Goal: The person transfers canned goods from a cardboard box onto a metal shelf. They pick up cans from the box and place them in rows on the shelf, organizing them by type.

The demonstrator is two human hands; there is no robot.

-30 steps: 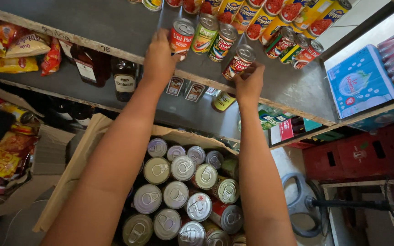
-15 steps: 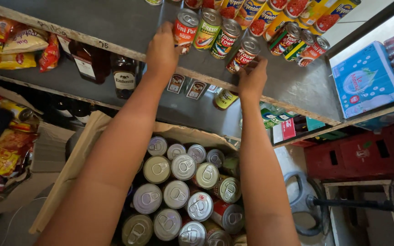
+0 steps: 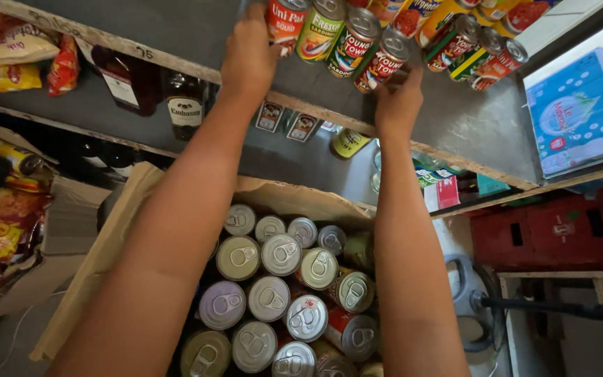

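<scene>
Head view: red-and-white tin [image 3: 285,19] upright on the grey shelf [image 3: 455,126], at the left end of a short row of tins, close to the top edge of the frame. Left hand [image 3: 249,59] wrapped round its near side, grip closed on the tin, fingers curled out of sight behind it. Next along the row, a green-and-yellow tin [image 3: 317,31], then a dark-labelled tin [image 3: 352,42], then a red-labelled tin [image 3: 383,59] at the right end. Right hand [image 3: 399,105] just below that last tin, fingertips touching its lower side, grip loose and partly open, not wrapped round it. Further right on the same shelf, more tins [image 3: 479,49] in a slanting cluster. Below the shelf edge, dark bottles [image 3: 184,105] and snack packets [image 3: 15,52] on a lower shelf. Underneath both forearms, an open cardboard box [image 3: 106,251] packed with upright tins showing silver ring-pull lids [image 3: 280,255].
</scene>
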